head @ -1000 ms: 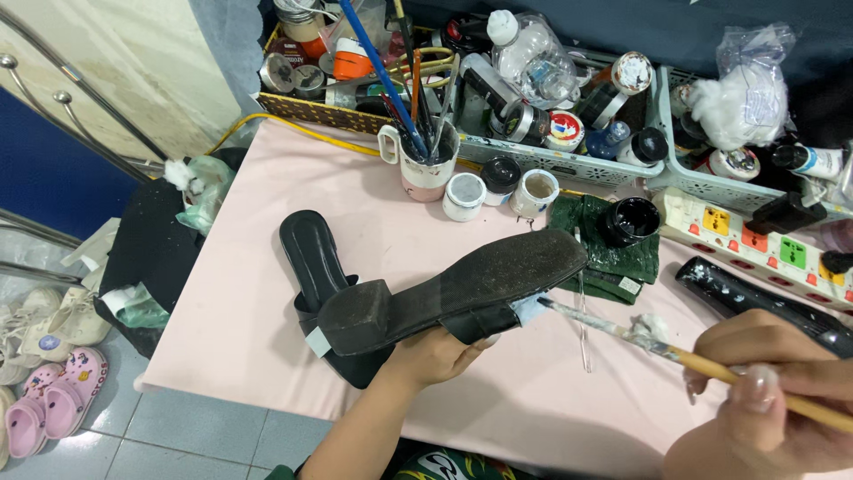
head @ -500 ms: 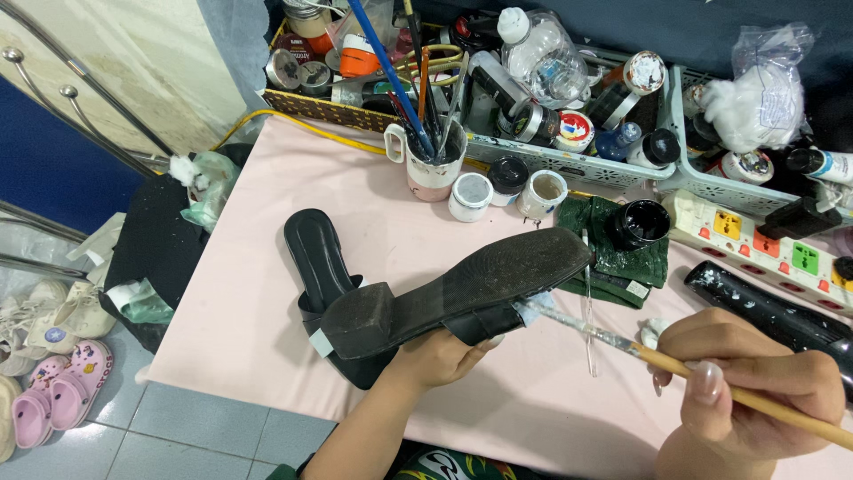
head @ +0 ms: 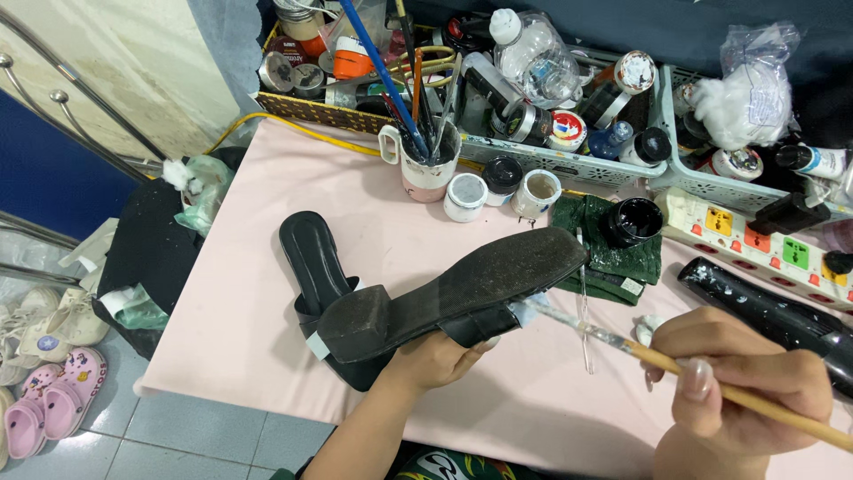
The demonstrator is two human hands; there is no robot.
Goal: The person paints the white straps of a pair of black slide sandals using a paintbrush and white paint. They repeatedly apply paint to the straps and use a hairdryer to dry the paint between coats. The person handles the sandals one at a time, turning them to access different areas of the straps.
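Black and sole-up, the sandal [head: 453,289] sat clasped from below in your left hand [head: 435,356], its long axis running heel-left to toe-right, while your right hand [head: 737,387], fingers closed around the paintbrush [head: 622,342], held the bristles at the toe-end strap.

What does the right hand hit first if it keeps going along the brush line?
Likely the upturned sandal: the right hand points its brush up-left, bristles about at the strap edge by the left hand. Depth is unclear.
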